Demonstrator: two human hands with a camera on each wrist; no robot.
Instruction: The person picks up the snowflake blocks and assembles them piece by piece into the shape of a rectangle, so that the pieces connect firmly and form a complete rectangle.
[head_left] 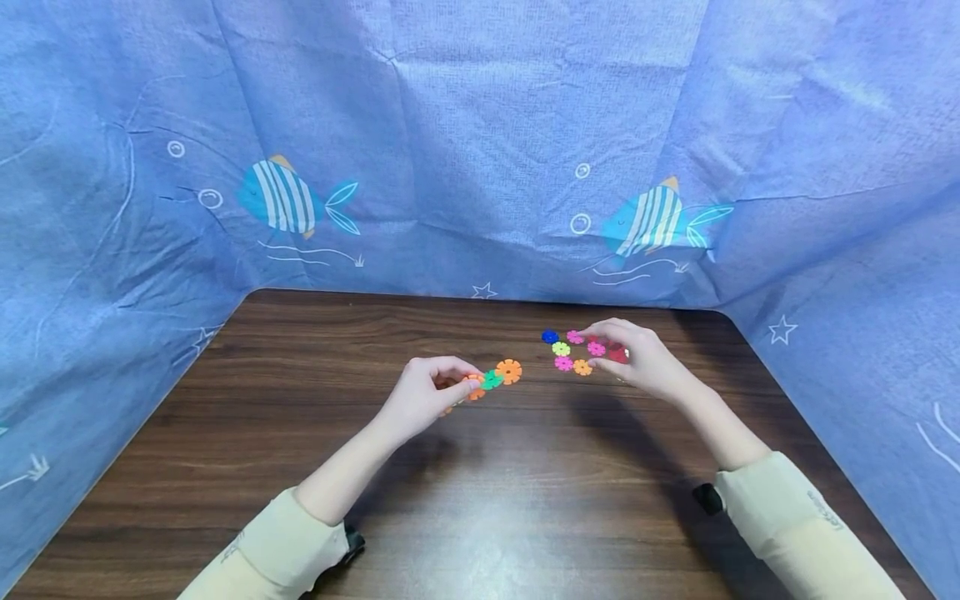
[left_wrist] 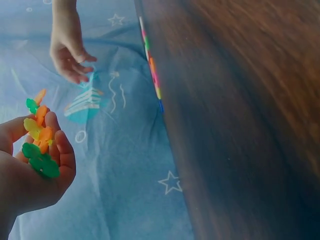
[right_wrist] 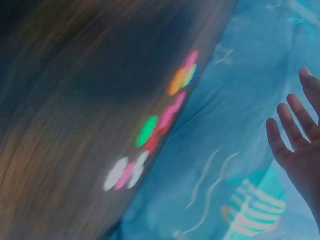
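My left hand (head_left: 420,396) pinches a linked chain of notched, flower-shaped plastic discs (head_left: 509,372) above the table. In the left wrist view the chain (left_wrist: 34,128) runs through orange, green and yellow pieces, its lower end lying across the palm. My right hand (head_left: 641,358) hovers with its fingers spread; in the right wrist view this hand (right_wrist: 302,135) holds nothing. Beneath and beside it are loose discs: a blue disc (head_left: 550,337), a yellow disc (head_left: 561,349), a pink disc (head_left: 564,364), an orange disc (head_left: 582,367) and a red disc (head_left: 618,354). The right hand hides others.
More loose discs, among them a green disc (right_wrist: 147,131) and a white disc (right_wrist: 116,173), lie on the wooden table (head_left: 300,367). Behind the far edge hangs a blue cloth (head_left: 480,167) with fish printed on it. Cloth also borders both sides.
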